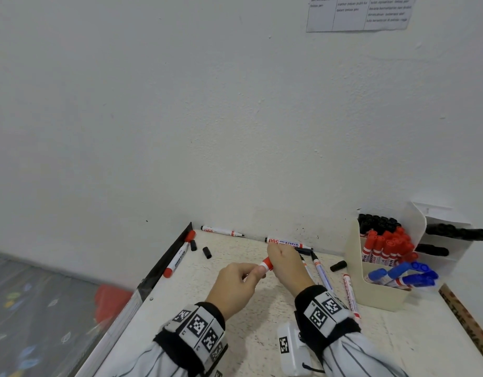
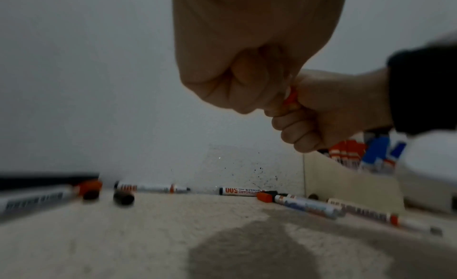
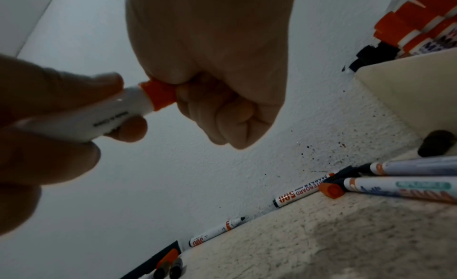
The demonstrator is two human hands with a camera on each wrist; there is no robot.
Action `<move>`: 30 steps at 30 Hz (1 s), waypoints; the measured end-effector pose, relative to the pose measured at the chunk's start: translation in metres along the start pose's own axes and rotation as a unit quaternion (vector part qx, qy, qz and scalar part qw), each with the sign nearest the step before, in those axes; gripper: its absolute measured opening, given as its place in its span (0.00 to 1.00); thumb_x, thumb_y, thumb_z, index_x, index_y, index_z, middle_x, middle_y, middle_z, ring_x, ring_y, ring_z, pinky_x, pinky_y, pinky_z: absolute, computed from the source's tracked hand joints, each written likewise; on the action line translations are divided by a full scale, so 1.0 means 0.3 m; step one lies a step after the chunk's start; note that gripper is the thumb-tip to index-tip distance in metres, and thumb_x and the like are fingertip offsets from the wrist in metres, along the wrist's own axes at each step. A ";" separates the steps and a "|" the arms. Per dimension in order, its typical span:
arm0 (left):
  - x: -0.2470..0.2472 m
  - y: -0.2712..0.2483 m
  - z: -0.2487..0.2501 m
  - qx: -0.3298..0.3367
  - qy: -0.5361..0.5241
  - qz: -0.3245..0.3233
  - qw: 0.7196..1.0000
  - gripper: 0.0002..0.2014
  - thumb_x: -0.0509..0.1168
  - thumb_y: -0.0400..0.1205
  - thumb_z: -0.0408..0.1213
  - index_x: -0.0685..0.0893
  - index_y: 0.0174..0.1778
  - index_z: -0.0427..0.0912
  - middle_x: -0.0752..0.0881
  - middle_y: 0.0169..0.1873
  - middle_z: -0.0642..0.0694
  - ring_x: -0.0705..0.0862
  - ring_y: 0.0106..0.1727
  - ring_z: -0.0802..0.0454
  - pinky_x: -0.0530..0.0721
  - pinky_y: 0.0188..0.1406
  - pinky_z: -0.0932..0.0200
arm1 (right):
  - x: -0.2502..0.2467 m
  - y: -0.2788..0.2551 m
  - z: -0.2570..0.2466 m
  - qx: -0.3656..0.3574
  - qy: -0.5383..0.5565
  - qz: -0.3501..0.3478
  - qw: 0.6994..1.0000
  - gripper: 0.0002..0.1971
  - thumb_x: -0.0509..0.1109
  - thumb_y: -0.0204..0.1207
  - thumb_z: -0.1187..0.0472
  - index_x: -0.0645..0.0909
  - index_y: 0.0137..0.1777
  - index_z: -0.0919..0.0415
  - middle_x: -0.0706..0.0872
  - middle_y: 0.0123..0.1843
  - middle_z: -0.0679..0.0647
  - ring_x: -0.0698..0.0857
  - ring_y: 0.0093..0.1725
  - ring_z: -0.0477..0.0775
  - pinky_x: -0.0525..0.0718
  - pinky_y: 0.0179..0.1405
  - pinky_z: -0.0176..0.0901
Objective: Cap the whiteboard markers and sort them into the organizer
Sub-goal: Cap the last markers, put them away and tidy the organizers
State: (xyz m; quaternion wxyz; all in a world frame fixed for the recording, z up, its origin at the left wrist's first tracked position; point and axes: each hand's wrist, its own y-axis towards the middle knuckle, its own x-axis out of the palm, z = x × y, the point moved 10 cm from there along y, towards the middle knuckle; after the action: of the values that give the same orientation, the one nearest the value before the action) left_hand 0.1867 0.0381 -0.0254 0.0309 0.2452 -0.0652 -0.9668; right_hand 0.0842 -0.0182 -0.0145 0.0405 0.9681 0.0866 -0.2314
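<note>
Both hands are raised over the table and hold one white whiteboard marker point(image 3: 99, 115) between them. My left hand point(image 1: 255, 272) pinches the barrel. My right hand point(image 1: 279, 263) is curled round the red cap point(image 1: 266, 263) sitting on the marker's end; the cap point(image 3: 159, 95) meets the barrel, and how far it is seated I cannot tell. The cream organizer point(image 1: 381, 292) stands at the right with black, red and blue capped markers in separate sections.
Uncapped markers point(image 1: 221, 231) point(image 1: 285, 242) lie along the wall, and more point(image 1: 323, 273) point(image 1: 351, 297) beside the organizer. A red-capped marker point(image 1: 179, 258) lies at the left edge. Black caps point(image 1: 206, 252) point(image 1: 338, 266) and a loose red cap point(image 3: 331, 190) are scattered. A ruler point(image 1: 463, 317) lies at the right.
</note>
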 end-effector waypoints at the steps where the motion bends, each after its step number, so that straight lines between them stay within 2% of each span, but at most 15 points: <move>1: -0.007 0.000 0.010 0.020 0.039 0.011 0.999 0.15 0.59 0.84 0.48 0.86 0.38 0.45 0.71 0.20 0.54 0.69 0.23 0.58 0.68 0.28 0.65 | 0.003 0.002 0.009 0.006 -0.005 0.000 1.000 0.20 0.54 0.80 0.65 0.59 0.24 0.57 0.61 0.24 0.50 0.59 0.25 0.48 0.56 0.26 0.40; 3: -0.009 0.000 0.024 0.055 0.150 0.021 0.987 0.17 0.56 0.85 0.50 0.80 0.32 0.51 0.69 0.19 0.54 0.67 0.23 0.57 0.64 0.25 0.64 | 0.009 0.006 0.030 0.027 -0.010 -0.002 1.000 0.20 0.53 0.80 0.64 0.58 0.25 0.57 0.61 0.25 0.51 0.59 0.25 0.49 0.56 0.26 0.41; 4: -0.008 0.002 0.028 0.072 0.214 0.027 0.974 0.17 0.53 0.85 0.52 0.78 0.33 0.51 0.68 0.19 0.53 0.67 0.23 0.56 0.61 0.23 0.65 | 0.011 0.007 0.040 0.038 -0.011 -0.005 0.999 0.19 0.53 0.80 0.64 0.58 0.25 0.57 0.61 0.25 0.52 0.60 0.25 0.49 0.56 0.26 0.41; 7: -0.014 -0.006 0.067 0.139 0.389 0.060 0.909 0.20 0.47 0.84 0.54 0.79 0.38 0.50 0.67 0.17 0.54 0.66 0.21 0.56 0.50 0.17 0.68 | 0.018 0.007 0.065 0.063 -0.019 -0.021 0.998 0.20 0.51 0.82 0.63 0.63 0.26 0.58 0.66 0.26 0.51 0.65 0.25 0.47 0.62 0.25 0.37; 9: -0.002 -0.006 0.053 0.143 0.401 0.035 0.904 0.22 0.46 0.84 0.55 0.82 0.34 0.52 0.68 0.13 0.54 0.63 0.14 0.57 0.40 0.17 0.71 | 0.026 0.006 0.086 0.091 -0.012 -0.027 0.995 0.18 0.52 0.81 0.62 0.62 0.27 0.58 0.64 0.26 0.51 0.63 0.25 0.49 0.61 0.25 0.40; 10: 0.001 -0.003 0.051 0.163 0.396 0.045 0.903 0.25 0.45 0.85 0.55 0.84 0.35 0.52 0.70 0.13 0.54 0.63 0.11 0.58 0.39 0.18 0.73 | 0.030 0.001 0.096 0.110 -0.007 -0.027 0.994 0.17 0.52 0.80 0.61 0.60 0.28 0.58 0.63 0.26 0.51 0.62 0.25 0.50 0.59 0.25 0.41; 13: -0.008 -0.006 0.043 0.169 0.369 0.061 0.912 0.26 0.46 0.84 0.58 0.87 0.41 0.52 0.74 0.14 0.54 0.70 0.12 0.59 0.44 0.17 0.75 | 0.042 -0.006 0.106 0.127 -0.022 -0.034 0.991 0.16 0.53 0.79 0.59 0.60 0.28 0.57 0.62 0.26 0.51 0.62 0.25 0.50 0.59 0.27 0.41; 15: -0.019 0.000 0.039 0.160 0.337 0.072 0.925 0.21 0.51 0.81 0.58 0.87 0.47 0.53 0.82 0.22 0.53 0.78 0.22 0.57 0.62 0.15 0.69 | 0.040 -0.001 0.092 0.115 -0.022 -0.030 0.993 0.18 0.53 0.79 0.59 0.59 0.26 0.57 0.62 0.25 0.50 0.62 0.25 0.50 0.59 0.27 0.41; 16: -0.023 0.016 0.030 0.141 0.295 0.059 0.943 0.19 0.53 0.82 0.58 0.86 0.50 0.53 0.85 0.27 0.52 0.80 0.28 0.56 0.73 0.21 0.63 | 0.035 0.003 0.081 0.104 -0.023 -0.026 0.994 0.18 0.54 0.79 0.59 0.59 0.26 0.57 0.62 0.25 0.50 0.62 0.25 0.50 0.58 0.27 0.41; 17: -0.021 0.032 0.004 0.099 0.220 0.025 0.970 0.18 0.55 0.83 0.56 0.86 0.51 0.51 0.85 0.30 0.52 0.80 0.30 0.57 0.78 0.29 0.59 | 0.027 0.008 0.067 0.087 -0.027 -0.023 0.996 0.19 0.54 0.79 0.60 0.59 0.25 0.57 0.62 0.25 0.51 0.62 0.25 0.50 0.58 0.27 0.42; 19: -0.014 0.046 -0.039 0.023 0.114 -0.039 0.992 0.20 0.55 0.83 0.56 0.87 0.46 0.47 0.82 0.28 0.53 0.75 0.26 0.59 0.75 0.31 0.62 | 0.009 0.013 0.039 0.048 -0.031 -0.016 0.998 0.20 0.54 0.81 0.60 0.60 0.25 0.57 0.62 0.25 0.50 0.61 0.25 0.48 0.59 0.26 0.41; 22: 0.005 0.037 -0.080 -0.068 0.028 -0.106 0.992 0.23 0.53 0.83 0.57 0.83 0.35 0.45 0.77 0.23 0.52 0.70 0.19 0.60 0.71 0.24 0.67 | -0.008 0.018 0.021 0.022 -0.031 -0.014 0.999 0.21 0.54 0.82 0.60 0.61 0.25 0.57 0.62 0.24 0.50 0.60 0.24 0.47 0.58 0.26 0.40; 25: 0.013 0.042 -0.055 -0.023 0.142 -0.082 0.986 0.18 0.56 0.85 0.51 0.74 0.30 0.48 0.73 0.24 0.53 0.69 0.23 0.59 0.68 0.26 0.66 | -0.014 0.027 0.035 0.041 -0.032 -0.018 0.999 0.20 0.52 0.83 0.60 0.61 0.26 0.57 0.62 0.25 0.51 0.61 0.25 0.48 0.58 0.25 0.40; 27: 0.006 0.047 -0.024 0.028 0.272 -0.051 0.961 0.13 0.57 0.84 0.48 0.70 0.35 0.48 0.71 0.25 0.55 0.68 0.25 0.60 0.68 0.27 0.64 | -0.015 0.030 0.050 0.064 -0.029 -0.022 0.997 0.20 0.51 0.83 0.60 0.62 0.27 0.57 0.63 0.24 0.51 0.62 0.24 0.48 0.59 0.24 0.39; 30: 0.011 0.040 -0.008 0.048 0.388 -0.043 0.919 0.09 0.53 0.86 0.48 0.70 0.46 0.47 0.71 0.29 0.54 0.69 0.27 0.56 0.71 0.31 0.61 | -0.018 0.025 0.071 0.088 -0.017 -0.025 0.996 0.18 0.51 0.83 0.59 0.59 0.29 0.58 0.60 0.26 0.51 0.59 0.24 0.49 0.57 0.24 0.40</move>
State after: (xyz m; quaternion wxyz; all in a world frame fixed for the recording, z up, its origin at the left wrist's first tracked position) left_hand 0.1851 0.0255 -0.0274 0.0001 0.6048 -0.0835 -0.7920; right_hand 0.0716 -0.0289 -0.0307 -0.0492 0.9614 0.0888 -0.2559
